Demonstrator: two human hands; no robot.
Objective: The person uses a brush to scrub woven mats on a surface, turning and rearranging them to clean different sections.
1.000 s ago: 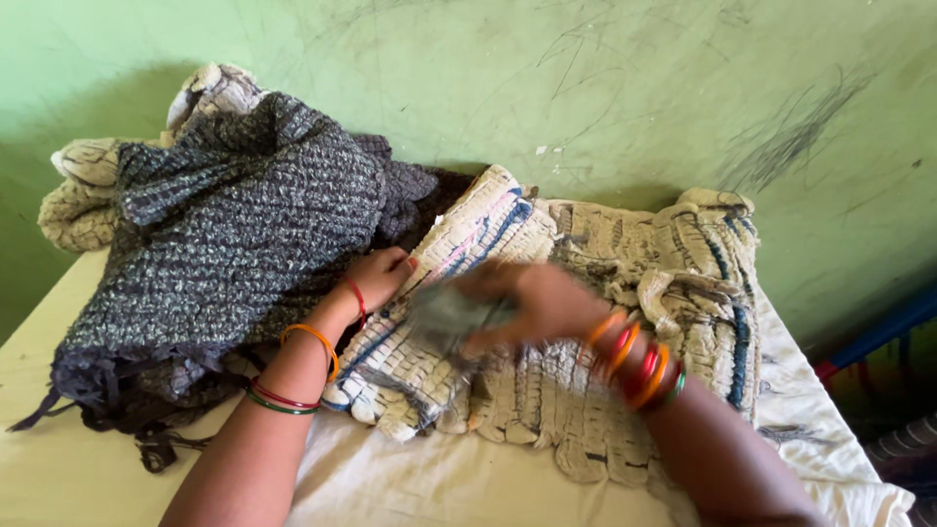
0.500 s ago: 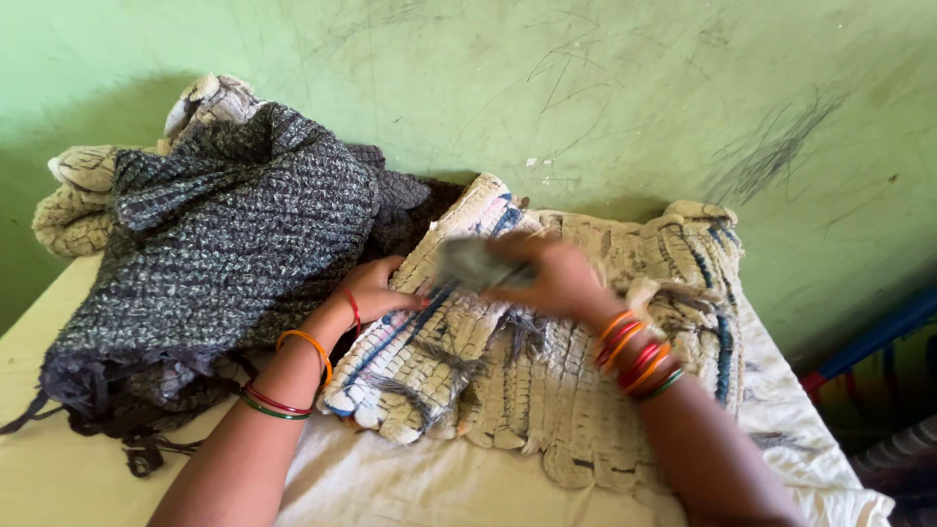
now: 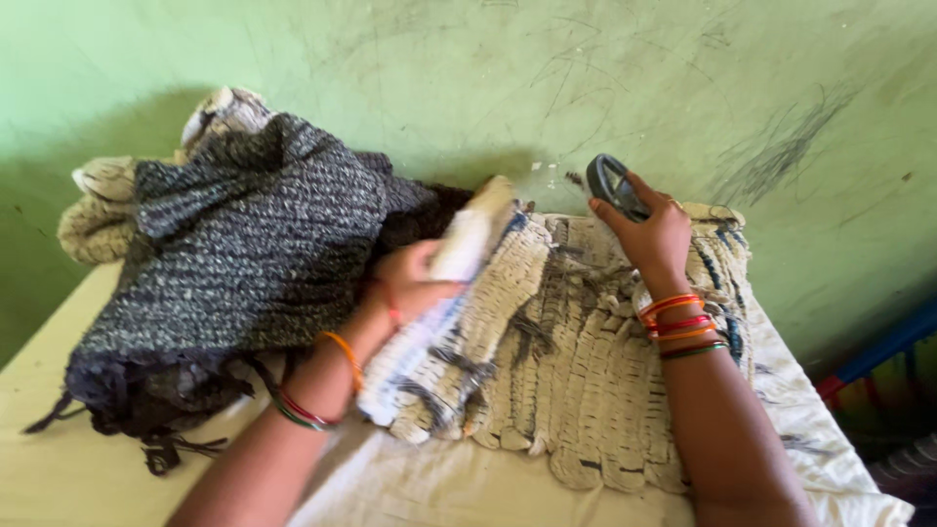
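Both hands busy: left hand (image 3: 415, 283) grips the cream mat's (image 3: 576, 381) folded edge, right hand (image 3: 652, 234) holds dark scissors (image 3: 610, 182) raised, trimming paused

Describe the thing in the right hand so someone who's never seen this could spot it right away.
Start at the scratched green wall behind the table, then drop to the cream woven mat with blue streaks lying against it. At the mat's far edge the right hand holds up a small dark grey ring-shaped tool. It is the only hard, dark, round item among soft woven textiles.
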